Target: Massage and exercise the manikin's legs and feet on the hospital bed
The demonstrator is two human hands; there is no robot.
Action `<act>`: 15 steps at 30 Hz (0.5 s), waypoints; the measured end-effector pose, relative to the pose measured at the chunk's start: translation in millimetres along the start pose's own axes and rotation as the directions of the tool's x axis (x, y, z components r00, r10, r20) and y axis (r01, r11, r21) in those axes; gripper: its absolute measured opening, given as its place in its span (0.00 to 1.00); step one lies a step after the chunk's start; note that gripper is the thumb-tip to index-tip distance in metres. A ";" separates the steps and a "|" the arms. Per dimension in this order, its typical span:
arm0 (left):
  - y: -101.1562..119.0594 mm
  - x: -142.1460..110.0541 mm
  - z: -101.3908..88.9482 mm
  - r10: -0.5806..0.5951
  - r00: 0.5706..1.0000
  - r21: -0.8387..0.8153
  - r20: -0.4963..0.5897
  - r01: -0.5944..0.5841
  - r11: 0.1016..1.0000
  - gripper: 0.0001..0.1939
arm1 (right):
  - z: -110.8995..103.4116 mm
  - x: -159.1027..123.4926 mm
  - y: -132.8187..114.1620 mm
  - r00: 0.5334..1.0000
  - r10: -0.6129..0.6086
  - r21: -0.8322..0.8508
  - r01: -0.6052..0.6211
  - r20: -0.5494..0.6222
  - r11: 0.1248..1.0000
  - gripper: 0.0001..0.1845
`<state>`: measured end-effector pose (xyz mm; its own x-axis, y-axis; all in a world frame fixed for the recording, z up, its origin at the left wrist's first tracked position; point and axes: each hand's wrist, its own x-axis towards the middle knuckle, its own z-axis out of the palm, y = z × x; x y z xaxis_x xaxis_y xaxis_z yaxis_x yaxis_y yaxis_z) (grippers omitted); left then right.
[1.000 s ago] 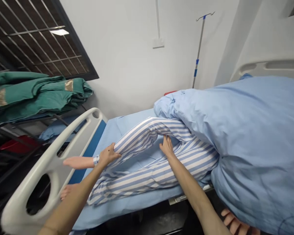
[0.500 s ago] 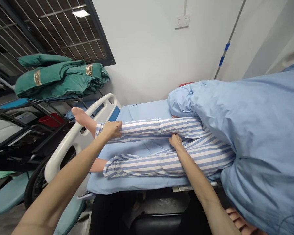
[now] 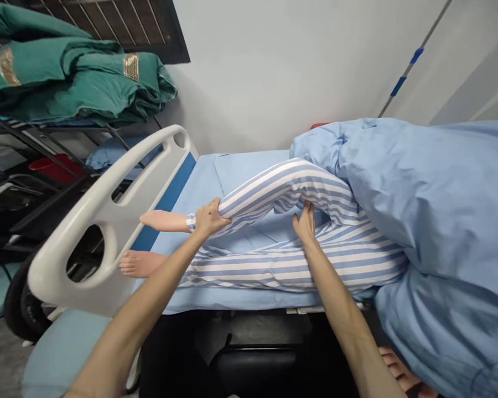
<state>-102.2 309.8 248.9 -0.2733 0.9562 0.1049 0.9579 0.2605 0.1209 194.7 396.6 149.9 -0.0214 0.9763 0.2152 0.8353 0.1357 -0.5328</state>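
A figure in blue-and-white striped trousers lies on a hospital bed (image 3: 232, 298), its upper body under a light blue duvet (image 3: 431, 199). The far leg (image 3: 282, 182) is raised and bent at the knee. My left hand (image 3: 207, 216) is closed around that leg's ankle, just behind the bare foot (image 3: 161, 221). My right hand (image 3: 305, 224) reaches under the bent knee, fingers pressed up against the back of it. The near leg (image 3: 282, 271) lies flat, its bare foot (image 3: 139, 263) close to the footboard.
A white plastic footboard (image 3: 103, 215) closes the bed's left end. Beyond it a dark rack holds folded green cloths (image 3: 70, 83). A white wall runs behind, with an IV pole (image 3: 406, 72) at the right. Another person's toes (image 3: 398, 373) show at the bottom right.
The far leg was bent, was stretched out straight half a second ago, and is bent at the knee again now. Both hands kept their hold. The view tilted down.
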 end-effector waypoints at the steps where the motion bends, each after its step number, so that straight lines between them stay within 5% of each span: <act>1: 12.1 1.6 9.7 -0.019 1.000 -0.048 -0.012 0.018 0.999 0.34 | -1.1 0.6 0.4 1.000 -0.011 0.018 0.011 -0.024 1.000 0.39; 7: 64.5 11.1 53.8 -0.067 0.998 -0.291 -0.011 0.061 0.955 0.33 | -1.4 0.1 0.6 0.999 -0.020 0.026 0.021 -0.039 0.999 0.44; 11: 62.4 11.3 62.4 -0.078 0.997 -0.313 0.017 0.080 0.947 0.33 | 4.5 0.7 4.9 0.998 -0.036 0.078 0.039 -0.043 0.996 0.44; 15: 46.2 10.6 51.0 -0.060 0.998 -0.268 0.019 0.063 0.961 0.33 | 9.1 2.3 10.9 0.996 -0.057 0.086 0.063 -0.073 0.994 0.44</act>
<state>-56.4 338.8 205.3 -0.3286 0.9412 0.0786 0.8800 0.2748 0.3875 198.8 401.9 137.1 -0.0286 0.9520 0.3046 0.7818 0.2112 -0.5867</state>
